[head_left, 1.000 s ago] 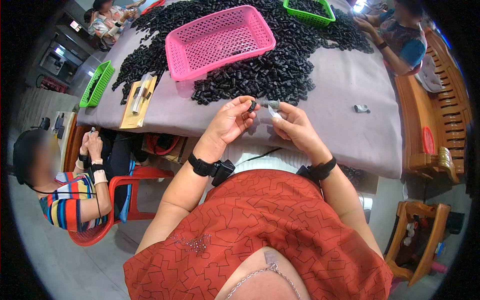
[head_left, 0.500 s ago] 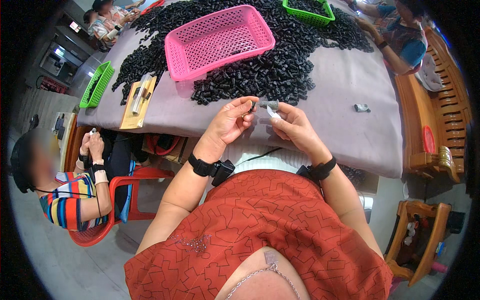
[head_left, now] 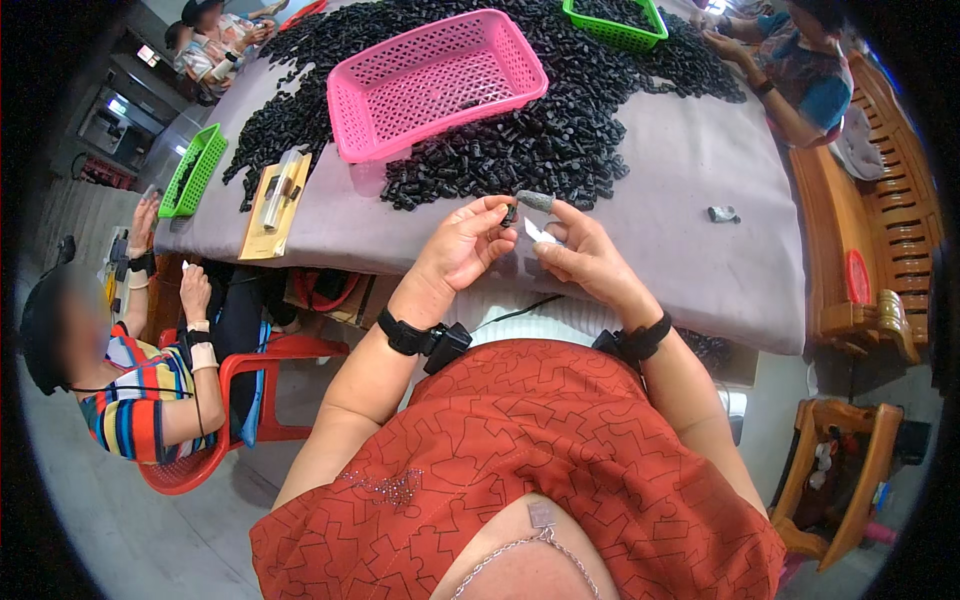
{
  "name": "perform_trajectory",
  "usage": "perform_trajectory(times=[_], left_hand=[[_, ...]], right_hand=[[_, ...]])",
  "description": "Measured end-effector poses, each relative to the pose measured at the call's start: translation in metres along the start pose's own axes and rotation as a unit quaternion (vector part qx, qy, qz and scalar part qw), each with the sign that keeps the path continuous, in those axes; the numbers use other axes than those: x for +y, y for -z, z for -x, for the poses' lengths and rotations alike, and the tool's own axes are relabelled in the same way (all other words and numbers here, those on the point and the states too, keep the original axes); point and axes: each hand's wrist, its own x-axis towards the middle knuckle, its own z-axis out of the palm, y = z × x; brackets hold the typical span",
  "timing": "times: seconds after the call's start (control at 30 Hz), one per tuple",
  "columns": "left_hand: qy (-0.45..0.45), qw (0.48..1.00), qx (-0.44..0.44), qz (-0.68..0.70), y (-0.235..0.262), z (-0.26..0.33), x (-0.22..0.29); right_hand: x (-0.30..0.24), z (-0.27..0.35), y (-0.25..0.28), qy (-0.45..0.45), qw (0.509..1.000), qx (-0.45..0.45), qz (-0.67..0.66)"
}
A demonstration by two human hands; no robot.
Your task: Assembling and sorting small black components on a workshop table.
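My left hand [head_left: 466, 242] pinches a small black cylindrical piece [head_left: 510, 214] between thumb and fingertips. Close to its right, my right hand [head_left: 582, 248] is closed on a small white pointed blade [head_left: 539, 233], held between thumb and fingers. A grey finger cot [head_left: 536, 201] covers that hand's index fingertip, which reaches over toward the black piece. Both hands are above the near edge of the cloth-covered table. Just beyond them lies a large heap of similar black pieces [head_left: 520, 155].
A pink perforated basket [head_left: 345, 115] sits on the heap. Green baskets stand far right [head_left: 630, 40] and at left [head_left: 205, 165]. A yellow card with a clear tube [head_left: 262, 225] lies left; a grey cot-like piece [head_left: 722, 214] lies right. Co-workers sit around the table.
My right index finger has lifted and shifted slightly left, and the white blade's tip has swung left. The left co-worker has raised one hand toward the green basket.
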Motion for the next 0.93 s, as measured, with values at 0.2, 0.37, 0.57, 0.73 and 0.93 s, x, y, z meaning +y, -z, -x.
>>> perform_trajectory(times=[0.2,0.37,0.57,0.73,0.93], left_hand=[[0.026,0.998,-0.035,0.042,-0.008,0.001,-0.003],[0.020,0.997,-0.059,0.054,-0.007,0.000,-0.007],[0.019,0.998,-0.051,0.035,-0.008,0.000,-0.007],[0.022,0.993,-0.099,0.053,-0.006,-0.001,-0.006],[0.033,0.992,-0.110,0.060,-0.003,-0.002,-0.008]], right_hand=[[-0.006,0.002,-0.001,-0.006,1.000,-0.022,-0.015],[-0.003,0.002,0.000,-0.008,1.000,-0.025,0.008],[-0.004,0.002,0.001,-0.024,0.999,-0.025,0.033],[-0.007,0.002,0.001,-0.024,0.999,-0.021,0.035],[-0.009,0.002,0.002,-0.026,0.999,-0.032,0.007]])
